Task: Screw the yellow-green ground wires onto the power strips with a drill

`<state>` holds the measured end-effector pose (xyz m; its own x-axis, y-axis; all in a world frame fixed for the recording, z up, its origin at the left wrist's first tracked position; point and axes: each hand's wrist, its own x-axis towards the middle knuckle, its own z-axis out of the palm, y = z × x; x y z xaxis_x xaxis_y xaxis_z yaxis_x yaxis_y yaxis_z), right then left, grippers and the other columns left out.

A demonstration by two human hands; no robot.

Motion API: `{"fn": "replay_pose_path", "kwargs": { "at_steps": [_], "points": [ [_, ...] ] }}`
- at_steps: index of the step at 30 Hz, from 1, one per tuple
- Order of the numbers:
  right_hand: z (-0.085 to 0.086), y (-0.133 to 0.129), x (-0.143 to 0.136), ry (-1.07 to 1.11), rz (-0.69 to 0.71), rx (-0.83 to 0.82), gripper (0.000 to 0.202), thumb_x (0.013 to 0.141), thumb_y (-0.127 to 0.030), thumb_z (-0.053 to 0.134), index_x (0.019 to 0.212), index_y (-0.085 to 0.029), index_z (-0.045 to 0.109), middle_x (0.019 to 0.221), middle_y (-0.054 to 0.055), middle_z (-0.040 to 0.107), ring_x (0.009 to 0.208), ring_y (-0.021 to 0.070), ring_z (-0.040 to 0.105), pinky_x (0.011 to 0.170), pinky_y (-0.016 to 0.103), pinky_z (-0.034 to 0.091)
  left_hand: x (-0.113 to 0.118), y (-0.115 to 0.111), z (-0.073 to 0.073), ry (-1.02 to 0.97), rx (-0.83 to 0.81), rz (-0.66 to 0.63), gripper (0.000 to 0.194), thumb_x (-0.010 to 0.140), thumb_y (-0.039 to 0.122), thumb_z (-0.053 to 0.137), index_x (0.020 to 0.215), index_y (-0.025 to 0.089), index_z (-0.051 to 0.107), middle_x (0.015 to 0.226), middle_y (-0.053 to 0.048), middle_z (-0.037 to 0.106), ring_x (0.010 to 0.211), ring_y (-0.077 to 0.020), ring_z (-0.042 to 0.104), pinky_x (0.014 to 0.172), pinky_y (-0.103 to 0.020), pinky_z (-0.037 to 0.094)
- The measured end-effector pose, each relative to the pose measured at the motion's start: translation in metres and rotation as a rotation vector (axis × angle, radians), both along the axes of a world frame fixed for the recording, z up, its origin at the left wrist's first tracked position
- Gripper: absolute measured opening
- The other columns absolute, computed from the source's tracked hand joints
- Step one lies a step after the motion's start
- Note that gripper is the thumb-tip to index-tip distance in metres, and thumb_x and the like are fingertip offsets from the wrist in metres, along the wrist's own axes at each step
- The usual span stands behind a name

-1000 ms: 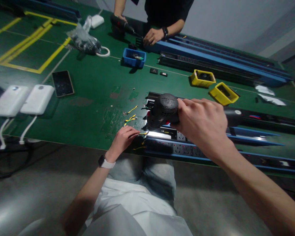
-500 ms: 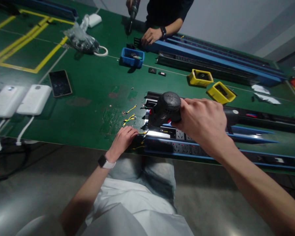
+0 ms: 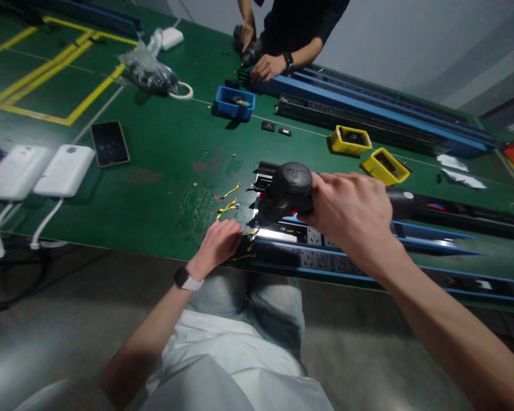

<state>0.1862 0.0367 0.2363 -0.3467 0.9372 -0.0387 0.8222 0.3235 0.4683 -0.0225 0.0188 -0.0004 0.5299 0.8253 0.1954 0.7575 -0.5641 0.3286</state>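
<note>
My right hand [image 3: 353, 211] is wrapped around a black cordless drill [image 3: 289, 188], whose rear faces up toward me. The drill's tip is hidden beneath its body, over the left ends of the power strips. My left hand [image 3: 220, 241] is closed at the table's front edge, pinching a yellow-green wire [image 3: 252, 232] that runs to the end of a strip. In front of it lies a power strip [image 3: 323, 260] in a blue housing, with black sockets. Loose yellow-green wires [image 3: 228, 208] with ring ends lie just beyond my left hand.
Across the green table [image 3: 163, 148], a co-worker's hand [image 3: 268, 68] rests by a blue bin [image 3: 235, 104]; the other holds a drill [image 3: 252, 52]. Two yellow bins [image 3: 350, 141] stand at right. A phone [image 3: 110, 144] and white power adapters [image 3: 64, 171] lie left.
The co-worker's drill has come down to the black part beside their other hand. My left hand has turned slightly, its fingers more curled; my drill stays nearly in place. The view has shifted slightly.
</note>
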Motion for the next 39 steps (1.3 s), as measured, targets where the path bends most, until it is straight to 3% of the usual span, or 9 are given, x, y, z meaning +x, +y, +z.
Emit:
{"fn": "replay_pose_path", "kwargs": {
  "at_steps": [4, 13, 20, 26, 32, 39],
  "points": [
    [-0.002, 0.000, 0.002, -0.005, -0.006, 0.025, 0.022, 0.085, -0.035, 0.055, 0.098, -0.018, 0.058, 0.087, 0.011, 0.070, 0.080, 0.0231, 0.066, 0.060, 0.030, 0.023, -0.002, -0.001, 0.004, 0.009, -0.002, -0.015, 0.008, 0.092, 0.021, 0.048, 0.085, 0.019, 0.052, 0.085, -0.007, 0.058, 0.080, -0.0204, 0.050, 0.071, -0.035, 0.034],
    [-0.004, 0.000, 0.006, 0.020, -0.021, 0.018, 0.021, 0.085, -0.036, 0.055, 0.095, -0.017, 0.059, 0.087, 0.013, 0.070, 0.078, 0.0235, 0.065, 0.060, 0.030, 0.023, -0.006, -0.001, 0.006, -0.012, -0.029, -0.080, 0.016, 0.098, 0.026, 0.044, 0.085, 0.019, 0.051, 0.085, -0.006, 0.057, 0.081, -0.0196, 0.049, 0.072, -0.035, 0.033],
    [-0.003, -0.001, 0.006, -0.002, 0.005, 0.028, 0.020, 0.086, -0.034, 0.053, 0.098, -0.019, 0.058, 0.089, 0.011, 0.070, 0.078, 0.0228, 0.064, 0.061, 0.031, 0.027, -0.003, -0.001, 0.002, 0.018, 0.023, -0.030, 0.018, 0.101, 0.024, 0.039, 0.089, 0.018, 0.052, 0.086, -0.006, 0.058, 0.081, -0.0194, 0.050, 0.073, -0.035, 0.033],
    [-0.001, 0.000, 0.004, -0.001, 0.005, 0.014, 0.019, 0.085, -0.031, 0.055, 0.098, -0.018, 0.058, 0.089, 0.012, 0.070, 0.080, 0.0230, 0.065, 0.062, 0.031, 0.026, -0.008, 0.012, 0.004, 0.017, -0.049, -0.165, 0.014, 0.096, 0.028, 0.051, 0.086, 0.019, 0.053, 0.083, -0.004, 0.059, 0.076, -0.0176, 0.052, 0.066, -0.032, 0.031],
    [-0.008, 0.005, 0.008, 0.019, 0.027, 0.045, 0.022, 0.081, -0.035, 0.061, 0.094, -0.018, 0.059, 0.085, 0.011, 0.070, 0.079, 0.0233, 0.066, 0.059, 0.030, 0.020, -0.011, 0.015, -0.001, 0.044, -0.029, -0.186, 0.016, 0.100, 0.028, 0.045, 0.089, 0.019, 0.054, 0.082, -0.003, 0.060, 0.075, -0.0164, 0.053, 0.064, -0.031, 0.029],
    [-0.011, 0.007, 0.011, 0.025, 0.021, 0.056, 0.022, 0.081, -0.035, 0.059, 0.095, -0.019, 0.061, 0.083, 0.010, 0.070, 0.077, 0.0221, 0.064, 0.061, 0.029, 0.022, -0.012, 0.019, -0.004, 0.068, -0.008, -0.196, 0.020, 0.100, 0.030, 0.044, 0.089, 0.019, 0.056, 0.078, -0.003, 0.060, 0.072, -0.0157, 0.054, 0.061, -0.031, 0.028]
  ]
}}
